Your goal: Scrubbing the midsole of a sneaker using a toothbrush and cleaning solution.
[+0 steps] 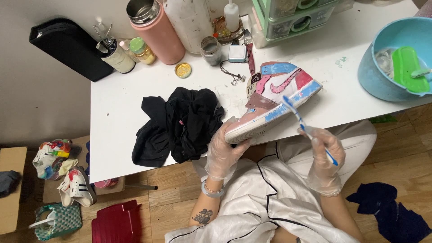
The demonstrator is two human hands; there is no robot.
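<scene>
Sneaker point(274, 96): high-top in pink, blue, white and brown – lying on its side at the near edge of the white table point(126, 112), toe overhanging toward the person
Left hand point(223, 150): clear glove on, fingers curled round the sneaker's toe and sole from below – a closed hold
Right hand point(325, 155): gloved too, fist closed about the handle of a blue-and-white toothbrush point(306, 128)
Toothbrush head: raised against the sneaker's side near the sole; whether the bristles touch it I cannot tell
Black cloth point(180, 123): crumpled heap on the table, just left of the sneaker
Blue basin point(382, 67): right of the sneaker at the table's edge, with a green brush point(407, 67) lying in it
Pink flask point(155, 29): open, standing at the far side of the table, left of and beyond the sneaker
Small jar point(210, 49): beyond the sneaker, beside the flask
Gold lid point(182, 70): flat on the table, between the flask and the black cloth
Green drawer unit point(297, 18): far edge of the table, behind the sneaker
Floor left of the table: more painted shoes point(63, 171) in a heap
</scene>
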